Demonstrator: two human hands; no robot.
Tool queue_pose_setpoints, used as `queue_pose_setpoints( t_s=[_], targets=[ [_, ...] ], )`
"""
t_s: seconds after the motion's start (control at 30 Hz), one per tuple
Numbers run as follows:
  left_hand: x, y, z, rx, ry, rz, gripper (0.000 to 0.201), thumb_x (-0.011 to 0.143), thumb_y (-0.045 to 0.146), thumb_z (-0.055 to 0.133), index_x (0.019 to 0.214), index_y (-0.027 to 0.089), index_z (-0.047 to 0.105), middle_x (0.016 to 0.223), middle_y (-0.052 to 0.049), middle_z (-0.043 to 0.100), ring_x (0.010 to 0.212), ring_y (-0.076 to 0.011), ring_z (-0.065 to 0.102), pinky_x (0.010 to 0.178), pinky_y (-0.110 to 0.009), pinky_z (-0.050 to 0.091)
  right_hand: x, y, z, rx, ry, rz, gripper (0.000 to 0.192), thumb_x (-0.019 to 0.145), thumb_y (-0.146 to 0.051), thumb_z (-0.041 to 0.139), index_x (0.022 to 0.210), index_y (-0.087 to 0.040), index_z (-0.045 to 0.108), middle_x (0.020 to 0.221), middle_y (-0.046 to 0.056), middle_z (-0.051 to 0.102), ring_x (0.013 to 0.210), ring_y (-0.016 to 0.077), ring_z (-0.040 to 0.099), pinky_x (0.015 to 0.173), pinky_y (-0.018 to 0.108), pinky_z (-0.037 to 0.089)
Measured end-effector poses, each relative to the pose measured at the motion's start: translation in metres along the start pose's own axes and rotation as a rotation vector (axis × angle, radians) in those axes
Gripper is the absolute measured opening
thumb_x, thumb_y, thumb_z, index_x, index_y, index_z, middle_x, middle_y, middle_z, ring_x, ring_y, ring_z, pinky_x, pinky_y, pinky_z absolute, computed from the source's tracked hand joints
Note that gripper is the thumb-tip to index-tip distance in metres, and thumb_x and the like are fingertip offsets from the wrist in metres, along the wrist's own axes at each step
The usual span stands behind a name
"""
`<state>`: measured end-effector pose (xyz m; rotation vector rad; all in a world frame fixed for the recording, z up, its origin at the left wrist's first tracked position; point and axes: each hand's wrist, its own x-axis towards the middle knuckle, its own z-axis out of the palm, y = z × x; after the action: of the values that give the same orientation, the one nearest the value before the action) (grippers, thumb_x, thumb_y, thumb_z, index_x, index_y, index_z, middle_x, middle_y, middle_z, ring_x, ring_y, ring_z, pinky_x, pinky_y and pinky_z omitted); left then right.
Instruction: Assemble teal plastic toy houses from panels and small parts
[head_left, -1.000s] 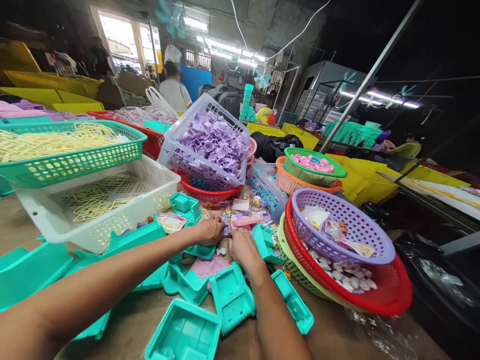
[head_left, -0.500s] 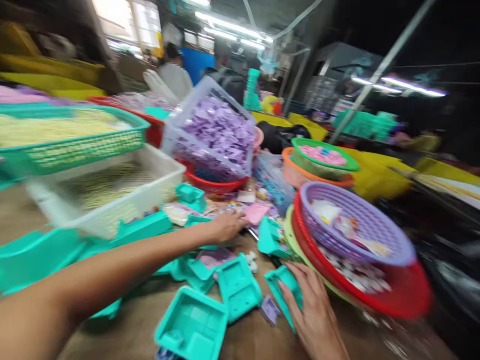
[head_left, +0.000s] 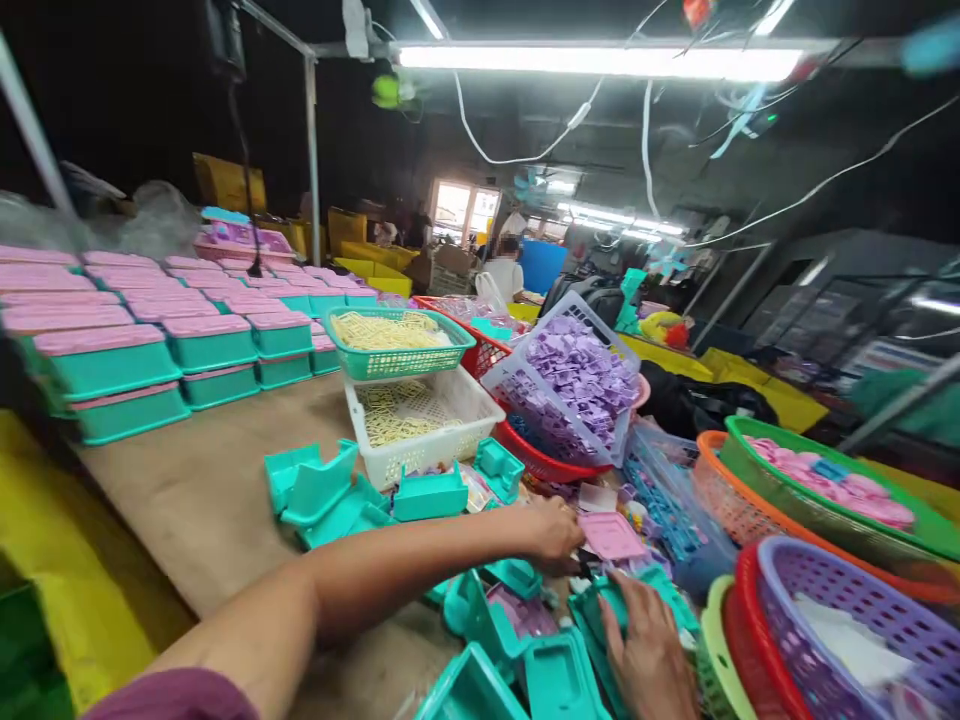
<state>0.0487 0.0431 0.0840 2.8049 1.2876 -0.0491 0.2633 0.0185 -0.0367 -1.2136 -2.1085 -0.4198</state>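
My left hand (head_left: 551,530) reaches across the pile with its fingers curled downward beside a flat pink plastic piece (head_left: 611,536). Something dark shows near its fingertips, too hidden to name. To the right and nearer, my right hand (head_left: 649,645) grips a teal plastic tray (head_left: 592,625), with fingers over the top edge. Several more teal trays (head_left: 559,675) lie in front of and between the hands, one with a purple piece (head_left: 523,610) in it. Further teal molded parts (head_left: 330,490) are heaped left of my left forearm.
Stacked teal boxes with pink lids (head_left: 105,365) fill the table's far left. A teal basket (head_left: 397,365) of pale yellow sticks rests on a white crate (head_left: 420,450). Behind the hands, a tilted clear bin (head_left: 517,395) holds purple pieces. Stacked baskets (head_left: 780,610) crowd the right side.
The view has swung left and up, bringing the stacked lidded boxes into sight. My right hand, with the teal tray, is now closer to my left hand, which stays by the pink piece.
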Motion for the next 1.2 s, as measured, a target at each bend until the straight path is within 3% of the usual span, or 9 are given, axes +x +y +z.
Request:
queue_pose_setpoints(
  t_s=[0.13, 0.27, 0.47, 0.57, 0.67, 0.83, 0.97, 1.13, 1.2],
  targets=[
    [-0.021, -0.016, -0.015, 0.079, 0.142, -0.011, 0.03, 0.088, 0.037, 0.055, 0.107, 0.018, 0.069, 0.113, -0.014, 0.068, 0.101, -0.03, 0.061, 0.081, -0.043, 0.051, 0.016, -0.01, -0.002, 0.032, -0.157, 0.143, 0.029, 0.095, -0.03, 0.051, 0.119, -0.017, 0.062, 0.108, 0.012, 0.065, 0.102, 0.0287, 0.061, 0.089, 0.043, 0.051],
    [-0.02, -0.041, -0.037, 0.174, 0.33, 0.018, 0.025, 0.09, 0.028, 0.054, 0.109, 0.019, 0.067, 0.119, -0.014, 0.064, 0.11, -0.0299, 0.057, 0.084, -0.043, 0.048, 0.026, -0.029, -0.022, 0.026, -0.28, 0.247, 0.034, 0.093, -0.023, 0.055, 0.126, -0.017, 0.061, 0.115, 0.012, 0.063, 0.109, 0.029, 0.058, 0.095, 0.043, 0.05],
    [0.021, -0.092, -0.068, 0.334, 0.487, 0.002, 0.026, 0.089, 0.014, 0.048, 0.108, 0.011, 0.066, 0.127, -0.021, 0.058, 0.125, -0.037, 0.046, 0.099, -0.053, 0.038, 0.042, -0.05, -0.053, 0.079, -0.34, 0.314, 0.03, 0.09, -0.022, 0.061, 0.12, -0.019, 0.063, 0.122, 0.011, 0.06, 0.114, 0.0288, 0.054, 0.097, 0.042, 0.049],
    [0.048, -0.114, -0.075, 0.389, 0.477, -0.009, 0.028, 0.091, 0.013, 0.044, 0.107, 0.01, 0.067, 0.117, -0.021, 0.062, 0.115, -0.0356, 0.053, 0.097, -0.054, 0.038, 0.059, -0.053, -0.056, 0.146, -0.344, 0.273, 0.027, 0.09, -0.021, 0.061, 0.117, -0.019, 0.064, 0.119, 0.01, 0.06, 0.113, 0.0274, 0.053, 0.097, 0.041, 0.048],
    [0.07, -0.132, -0.082, 0.414, 0.428, -0.021, 0.021, 0.089, 0.015, 0.051, 0.096, 0.012, 0.07, 0.105, -0.018, 0.066, 0.103, -0.0322, 0.058, 0.085, -0.045, 0.045, 0.088, -0.055, -0.05, 0.225, -0.381, 0.201, 0.023, 0.093, -0.023, 0.059, 0.114, -0.017, 0.065, 0.111, 0.01, 0.062, 0.109, 0.0253, 0.055, 0.096, 0.038, 0.047],
    [0.088, -0.146, -0.105, 0.419, 0.405, -0.025, 0.014, 0.086, 0.022, 0.06, 0.091, 0.016, 0.071, 0.099, -0.012, 0.069, 0.1, -0.0274, 0.058, 0.075, -0.034, 0.047, 0.156, -0.062, -0.025, 0.246, -0.551, 0.092, 0.026, 0.101, -0.023, 0.044, 0.109, -0.013, 0.066, 0.114, 0.012, 0.066, 0.11, 0.0222, 0.057, 0.099, 0.033, 0.043],
    [0.096, -0.151, -0.134, 0.421, 0.439, -0.051, 0.016, 0.086, 0.027, 0.062, 0.092, 0.016, 0.071, 0.101, -0.011, 0.068, 0.101, -0.025, 0.06, 0.081, -0.032, 0.048, 0.218, -0.064, 0.017, 0.291, -0.664, 0.05, 0.034, 0.104, -0.025, 0.035, 0.107, -0.017, 0.067, 0.119, 0.008, 0.068, 0.111, 0.0184, 0.06, 0.097, 0.029, 0.043],
    [0.105, -0.152, -0.155, 0.427, 0.477, -0.098, 0.019, 0.088, 0.03, 0.059, 0.092, 0.016, 0.071, 0.101, -0.01, 0.069, 0.1, -0.0238, 0.062, 0.085, -0.031, 0.048, 0.278, -0.044, 0.083, 0.274, -0.872, 0.149, 0.025, 0.098, -0.031, 0.052, 0.111, -0.015, 0.067, 0.121, 0.01, 0.068, 0.109, 0.0203, 0.065, 0.096, 0.037, 0.049],
    [0.105, -0.149, -0.153, 0.429, 0.476, -0.102, 0.019, 0.088, 0.031, 0.06, 0.092, 0.015, 0.071, 0.102, -0.01, 0.069, 0.101, -0.0243, 0.062, 0.084, -0.03, 0.048, 0.289, -0.032, 0.106, 0.263, -0.903, 0.213, 0.037, 0.095, -0.041, 0.058, 0.119, -0.014, 0.064, 0.125, 0.012, 0.066, 0.112, 0.0228, 0.064, 0.099, 0.043, 0.049]
  ],
)
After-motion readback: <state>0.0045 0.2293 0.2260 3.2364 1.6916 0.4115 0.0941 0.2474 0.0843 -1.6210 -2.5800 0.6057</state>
